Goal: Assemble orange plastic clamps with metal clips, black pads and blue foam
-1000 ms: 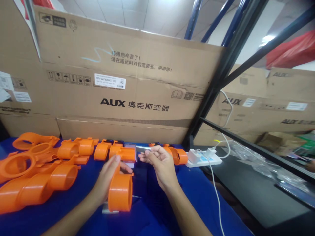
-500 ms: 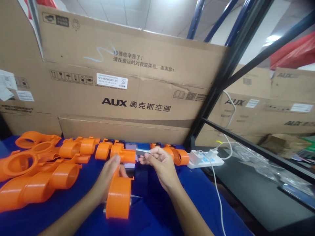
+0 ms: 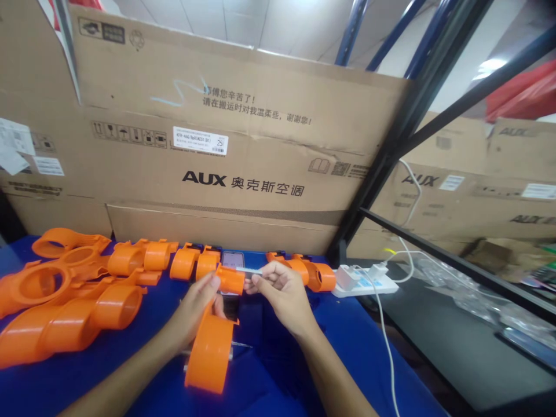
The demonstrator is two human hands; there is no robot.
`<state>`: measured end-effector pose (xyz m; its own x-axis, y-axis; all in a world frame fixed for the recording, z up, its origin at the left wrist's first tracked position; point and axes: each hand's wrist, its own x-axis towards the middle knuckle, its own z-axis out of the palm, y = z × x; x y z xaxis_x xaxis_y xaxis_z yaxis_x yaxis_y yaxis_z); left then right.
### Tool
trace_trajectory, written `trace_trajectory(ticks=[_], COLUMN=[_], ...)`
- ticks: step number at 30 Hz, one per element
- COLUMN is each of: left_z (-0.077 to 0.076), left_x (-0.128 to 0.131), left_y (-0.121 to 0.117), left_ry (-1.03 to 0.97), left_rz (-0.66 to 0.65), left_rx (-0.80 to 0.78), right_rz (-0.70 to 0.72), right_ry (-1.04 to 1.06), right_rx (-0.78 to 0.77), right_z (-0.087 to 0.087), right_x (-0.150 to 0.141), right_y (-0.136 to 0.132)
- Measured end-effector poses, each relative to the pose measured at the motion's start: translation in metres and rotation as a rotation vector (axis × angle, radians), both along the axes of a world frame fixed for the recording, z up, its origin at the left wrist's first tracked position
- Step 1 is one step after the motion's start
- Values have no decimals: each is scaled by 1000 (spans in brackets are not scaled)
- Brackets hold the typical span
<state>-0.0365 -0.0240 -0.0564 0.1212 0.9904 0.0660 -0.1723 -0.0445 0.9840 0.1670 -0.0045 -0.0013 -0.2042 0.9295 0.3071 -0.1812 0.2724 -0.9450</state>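
Note:
My left hand (image 3: 195, 310) is wrapped around an orange plastic part (image 3: 212, 341) with a wide ring at the near end and a narrower neck pointing away. My right hand (image 3: 280, 295) pinches a thin silvery metal piece (image 3: 249, 270), whose tip reaches the neck of that part. Both hands hover low over the blue table cover (image 3: 278, 370), near the middle of the table.
Several more orange parts (image 3: 69, 295) lie at the left and along the back, with two others (image 3: 310, 273) behind my right hand. A phone (image 3: 232, 259) lies by the cardboard boxes (image 3: 217, 145). A white power strip (image 3: 365, 281) with cable sits right, beside black shelving (image 3: 391, 145).
The right hand has brought the metal piece leftward to the neck of the orange part. The left hand has tilted the part slightly and raised its neck.

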Motion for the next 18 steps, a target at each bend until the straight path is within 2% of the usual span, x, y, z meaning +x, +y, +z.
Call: trace_trajectory(ticks=[3,7,10,18], left_z=[3,9,14,13], left_x=[4,7,8,9], left_y=[-4,-8,-9,-9], left_ry=[18,3,-21,33], left_rz=[41,121,173,135], left_rx=[56,73,73,66], right_rz=[-4,-125,-175,-49], right_ry=[-27,28,-14,-310], right_rx=[3,15,57,246], right_z=[-2,-4,-3,5], right_x=[-4,-6,-4,-5], right_y=[0,2,3,-14])
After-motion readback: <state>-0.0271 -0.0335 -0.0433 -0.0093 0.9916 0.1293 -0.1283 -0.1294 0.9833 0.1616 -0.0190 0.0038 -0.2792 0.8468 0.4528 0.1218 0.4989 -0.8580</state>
